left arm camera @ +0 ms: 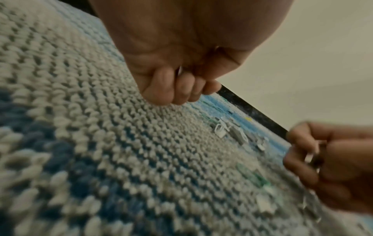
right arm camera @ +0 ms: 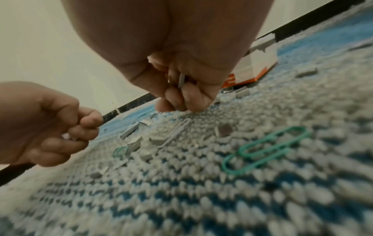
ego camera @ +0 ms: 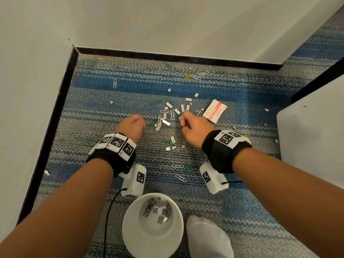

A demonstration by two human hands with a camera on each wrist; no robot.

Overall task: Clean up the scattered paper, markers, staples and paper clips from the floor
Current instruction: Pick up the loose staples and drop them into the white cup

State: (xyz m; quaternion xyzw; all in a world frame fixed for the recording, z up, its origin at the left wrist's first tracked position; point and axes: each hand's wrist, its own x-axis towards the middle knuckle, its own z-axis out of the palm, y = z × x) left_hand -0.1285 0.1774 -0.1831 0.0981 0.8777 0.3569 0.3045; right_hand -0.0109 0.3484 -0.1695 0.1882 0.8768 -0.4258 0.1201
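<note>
Short silver staple strips [ego camera: 176, 110] and white, green and yellow paper clips [ego camera: 158, 123] lie strewn over the blue-grey carpet. My left hand [ego camera: 133, 123] is curled into a fist just left of the pile, knuckles near the carpet; a pale bit of staple shows inside the fist [left arm camera: 178, 71]. My right hand [ego camera: 188, 123] is curled at the pile's right side and pinches a staple strip [right arm camera: 181, 80] between its fingers. A green paper clip [right arm camera: 266, 148] lies near that hand. No paper or markers are in view.
A white bowl [ego camera: 126, 220] holding several staple strips stands close in front of me, beside a foot in a white sock [ego camera: 208, 237]. An orange-and-white staple box [ego camera: 215, 111] lies right of the pile. White walls with black skirting enclose the corner; a white block [ego camera: 312, 136] stands at right.
</note>
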